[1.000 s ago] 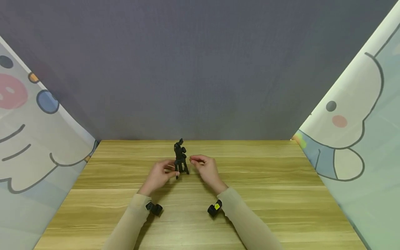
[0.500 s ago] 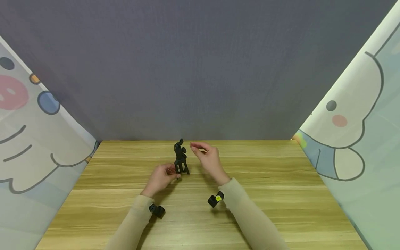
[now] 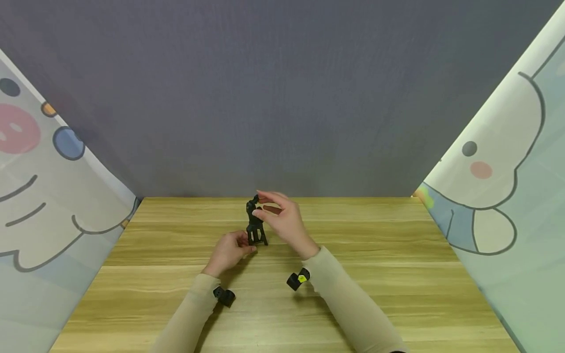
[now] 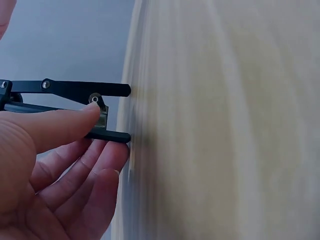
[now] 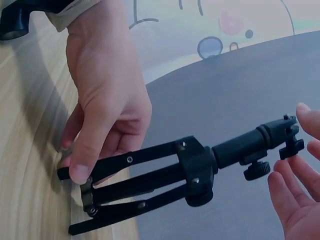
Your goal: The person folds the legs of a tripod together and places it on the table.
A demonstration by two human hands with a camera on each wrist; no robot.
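Observation:
A small black tripod [image 3: 254, 220] stands upright on the wooden table, its legs partly spread. Low on it, my left hand [image 3: 228, 251] pinches one leg; the left wrist view shows the thumb across the leg [image 4: 75, 90] near its foot, other fingers behind. Up at the top, my right hand [image 3: 286, 220] reaches round the head from the right, thumb and fingers apart. In the right wrist view, its fingers [image 5: 295, 195] lie close beside the head's small knob [image 5: 291, 148]; whether they touch it is unclear. A second knob [image 5: 257, 170] sits lower on the column.
The wooden table [image 3: 375, 274] ends at a grey backdrop [image 3: 282, 98] just behind the tripod. Printed cartoon curtains [image 3: 485, 196] flank both sides. Each wrist carries a small black camera [image 3: 298, 278].
My right hand has risen from beside the tripod's legs and come left to its head, the fingers spreading. The left hand has slid slightly lower and stays on the leg; the tripod hardly moved.

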